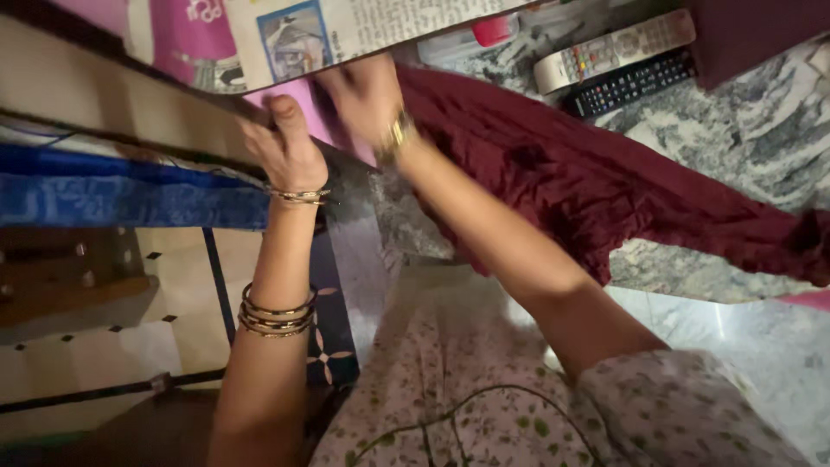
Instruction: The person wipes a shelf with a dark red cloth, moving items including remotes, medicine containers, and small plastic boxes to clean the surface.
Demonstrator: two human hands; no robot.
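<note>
Head view: person's arms reach fwd over a marble counter point(761, 130).
Left hand point(284, 147): fingers curled, thumb up, at edge of pink cloth point(298, 108); grip looks closed on it, though blurred.
Right hand point(367, 95): fingers bent down onto maroon cloth point(562, 182) near its top end; can't tell if pinching or just pressing.
Maroon cloth: spread along counter, rumpled, far end trailing to the right.
Progress: cloth laid out but not flat or folded; smoothing prob. left.
Nearby: newspaper point(346, 30), two remotes point(618, 60) beside cloth.
</note>
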